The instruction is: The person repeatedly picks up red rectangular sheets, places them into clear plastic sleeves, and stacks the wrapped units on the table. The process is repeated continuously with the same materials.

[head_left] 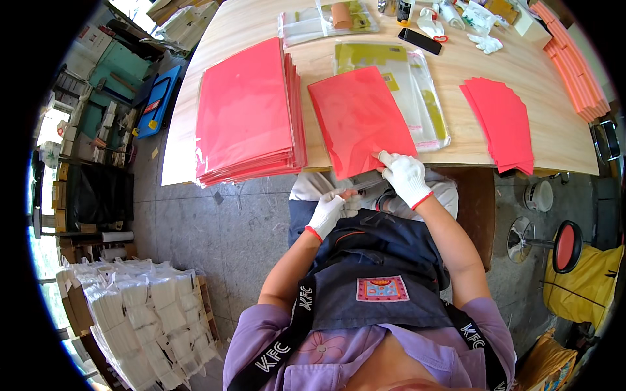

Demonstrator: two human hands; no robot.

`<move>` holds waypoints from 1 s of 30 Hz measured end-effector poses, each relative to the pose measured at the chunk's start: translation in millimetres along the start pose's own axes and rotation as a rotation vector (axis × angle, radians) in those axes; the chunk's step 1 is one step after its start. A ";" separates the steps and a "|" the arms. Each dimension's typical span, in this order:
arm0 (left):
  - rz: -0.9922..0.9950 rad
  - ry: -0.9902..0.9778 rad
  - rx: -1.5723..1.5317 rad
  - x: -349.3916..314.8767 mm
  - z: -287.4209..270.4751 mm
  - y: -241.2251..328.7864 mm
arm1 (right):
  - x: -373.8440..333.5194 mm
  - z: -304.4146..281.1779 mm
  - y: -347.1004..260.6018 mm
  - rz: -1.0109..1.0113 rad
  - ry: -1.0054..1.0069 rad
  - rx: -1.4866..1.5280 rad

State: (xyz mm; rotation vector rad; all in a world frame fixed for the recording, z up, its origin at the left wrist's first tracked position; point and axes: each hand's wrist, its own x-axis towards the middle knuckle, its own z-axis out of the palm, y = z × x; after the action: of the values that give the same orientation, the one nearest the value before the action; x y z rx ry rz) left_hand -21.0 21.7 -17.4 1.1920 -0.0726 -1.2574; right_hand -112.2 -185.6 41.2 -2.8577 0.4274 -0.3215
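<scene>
A red sheet in a clear plastic bag (362, 117) lies at the table's near edge, its lower end toward me. My right hand (405, 179), in a white glove with a red cuff, is closed on the bag's lower right corner. Below the edge, my left hand (331, 212), gloved alike with bare fingertips, is closed on what looks like clear plastic film (368, 184) at the bag's lower end. Left of the bag rises a tall stack of bagged red sheets (244, 104). Under its right side are flat clear bags with green print (420, 104). Loose red sheets (499, 124) lie fanned out farther right.
At the back of the table are another bundle of bags (326, 23), a black phone (420, 41), scissors with red handles (435, 32) and a white glove (484, 43). Pink stacks (574, 72) line the right edge. A pallet of white bundles (140, 313) stands lower left.
</scene>
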 end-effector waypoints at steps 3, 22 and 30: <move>0.050 0.051 0.015 -1.1 -0.3 -0.3 | 0.1 -7.4 -2.9 0.011 -0.036 -0.049; 0.173 0.189 -0.035 12.2 -17.7 2.0 | -11.3 8.1 -45.7 -0.211 -0.186 0.512; 0.171 0.199 0.102 -14.0 -9.4 17.1 | -168.5 -25.4 157.2 0.897 0.351 1.096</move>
State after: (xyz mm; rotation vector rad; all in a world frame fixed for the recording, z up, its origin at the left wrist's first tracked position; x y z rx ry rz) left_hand -8.9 35.5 -1.9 1.3648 -0.0907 -0.9907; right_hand -316.6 -284.4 -6.0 -1.3733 1.0962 -0.6121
